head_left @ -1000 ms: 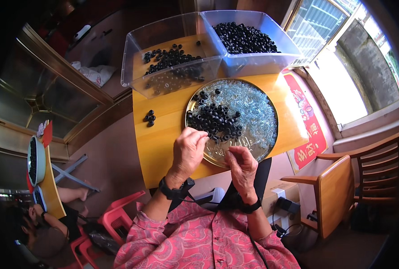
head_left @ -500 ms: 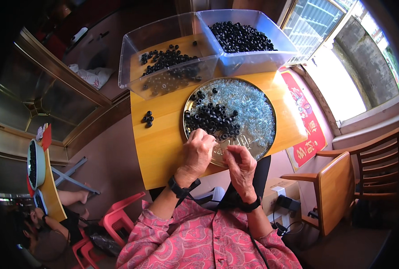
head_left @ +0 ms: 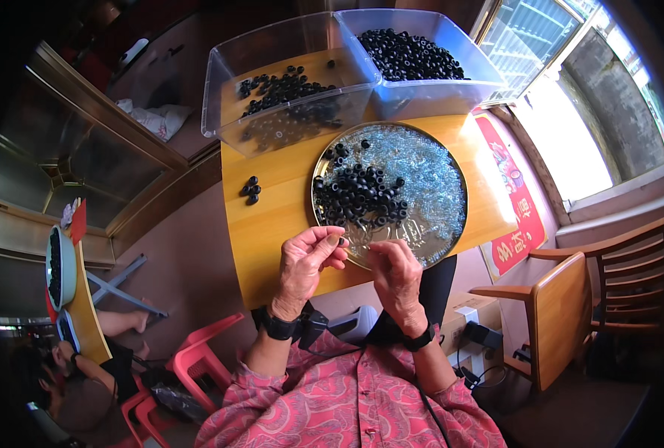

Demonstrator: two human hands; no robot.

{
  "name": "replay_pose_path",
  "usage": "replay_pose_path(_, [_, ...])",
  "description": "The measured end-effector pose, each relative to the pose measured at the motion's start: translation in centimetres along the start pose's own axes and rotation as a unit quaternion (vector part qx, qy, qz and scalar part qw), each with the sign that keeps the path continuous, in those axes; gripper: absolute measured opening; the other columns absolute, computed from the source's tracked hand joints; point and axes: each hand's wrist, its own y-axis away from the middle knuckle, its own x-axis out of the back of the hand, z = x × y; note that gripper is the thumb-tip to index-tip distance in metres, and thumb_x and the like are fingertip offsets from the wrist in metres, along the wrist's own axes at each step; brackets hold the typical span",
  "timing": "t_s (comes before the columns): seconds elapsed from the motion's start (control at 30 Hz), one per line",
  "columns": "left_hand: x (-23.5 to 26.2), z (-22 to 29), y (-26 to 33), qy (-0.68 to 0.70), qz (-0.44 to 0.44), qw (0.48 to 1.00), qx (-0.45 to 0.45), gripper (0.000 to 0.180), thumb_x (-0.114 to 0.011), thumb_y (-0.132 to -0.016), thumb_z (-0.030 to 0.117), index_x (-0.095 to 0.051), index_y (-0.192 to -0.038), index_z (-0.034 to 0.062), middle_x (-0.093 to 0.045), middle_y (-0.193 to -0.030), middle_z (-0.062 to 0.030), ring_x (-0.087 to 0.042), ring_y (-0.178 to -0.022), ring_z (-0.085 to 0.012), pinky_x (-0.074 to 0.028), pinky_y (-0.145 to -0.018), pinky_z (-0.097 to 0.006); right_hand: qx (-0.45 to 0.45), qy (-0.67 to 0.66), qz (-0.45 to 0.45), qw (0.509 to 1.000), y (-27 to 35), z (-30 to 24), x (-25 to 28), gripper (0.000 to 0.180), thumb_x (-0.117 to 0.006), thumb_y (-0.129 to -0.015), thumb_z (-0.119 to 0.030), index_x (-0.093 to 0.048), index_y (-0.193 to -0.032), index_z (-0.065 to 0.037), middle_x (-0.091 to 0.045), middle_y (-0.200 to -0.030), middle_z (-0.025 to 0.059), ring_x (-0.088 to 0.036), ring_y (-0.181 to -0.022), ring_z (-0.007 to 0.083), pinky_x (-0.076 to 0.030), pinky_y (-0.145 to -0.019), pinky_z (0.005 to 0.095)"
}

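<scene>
Between the thumb and fingers of my left hand (head_left: 301, 263) is a small black hollow cap (head_left: 342, 241), held at the near edge of the round shiny tray (head_left: 416, 237). My right hand (head_left: 397, 280) is close by on the right, its thumb and index finger pinched together; whatever sits between them is too small to make out. Loose black caps (head_left: 358, 193) are heaped on the tray's left part. Tiny clear bluish pieces (head_left: 425, 173) cover its right and far part.
Behind the tray stand two clear plastic bins: the left bin (head_left: 220, 97) has scattered black caps, the right bin (head_left: 436, 93) many more. Several caps (head_left: 251, 190) lie on the wooden table (head_left: 265, 246). A wooden chair (head_left: 560, 321) is at right; another person (head_left: 85, 381) sits at left.
My left hand has drawn back from the black heap toward me, and a black cap now shows in its fingers. My right hand has shifted slightly left, still pinched.
</scene>
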Motion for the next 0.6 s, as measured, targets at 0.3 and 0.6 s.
replay_pose_path(0.3, [0.7,-0.7,0.9,0.052,-0.018,0.998,0.001,0.024,-0.062,-0.099,0.012,-0.066,-0.118,-0.0020,-0.071,-0.102,-0.0114,-0.068,-0.084,-0.0142,-0.057,-0.073,-0.025,0.059,0.171,-0.064,0.981,-0.5,-0.9,-1.8,0.016,-0.069,-0.084,-0.010,-0.068,-0.100,-0.009,-0.058,-0.089,0.0084,-0.062,-0.079,0.0279,-0.050,-0.061,0.0397])
replay_pose_path(0.6, [-0.7,-1.4,0.5,-0.198,0.030,0.976,-0.083,0.017,-0.063,-0.097,0.008,-0.070,-0.110,-0.0015,-0.070,-0.096,-0.0076,-0.067,-0.076,-0.0124,-0.055,-0.068,-0.025,0.059,0.226,-0.060,0.971,0.0,-0.4,-2.1,0.012,-0.068,-0.084,-0.010,-0.059,-0.090,-0.006,-0.056,-0.087,0.0102,-0.061,-0.077,0.0290,-0.049,-0.061,0.0403])
